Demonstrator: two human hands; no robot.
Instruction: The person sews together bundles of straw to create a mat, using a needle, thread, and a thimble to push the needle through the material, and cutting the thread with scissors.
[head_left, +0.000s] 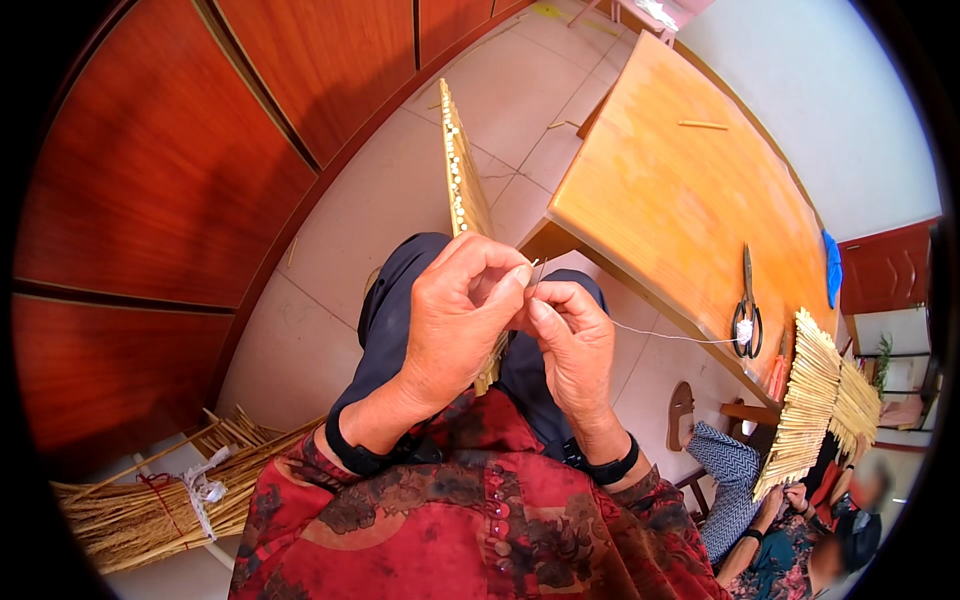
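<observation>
My left hand point(462, 325) and my right hand point(572, 345) meet fingertip to fingertip above my lap, both pinched. A thin dark needle point(542, 272) stands up from the right fingertips. At the left thumb and forefinger a short bit of white thread shows. More white thread point(665, 334) runs from my right hand across to a small white thread bundle point(744, 331) on the table. Behind my hands, a flat panel of pale stalks point(460, 180) stands edge-on between my knees; my hands hide part of it.
To the right is a wooden table point(660, 170) with black scissors point(747, 290) and a loose stalk point(703, 125). A co-worker point(775, 540) at lower right holds another stalk panel point(805, 400). Tied stalk bundles point(150, 510) lie lower left, near red-brown wooden panels point(150, 170).
</observation>
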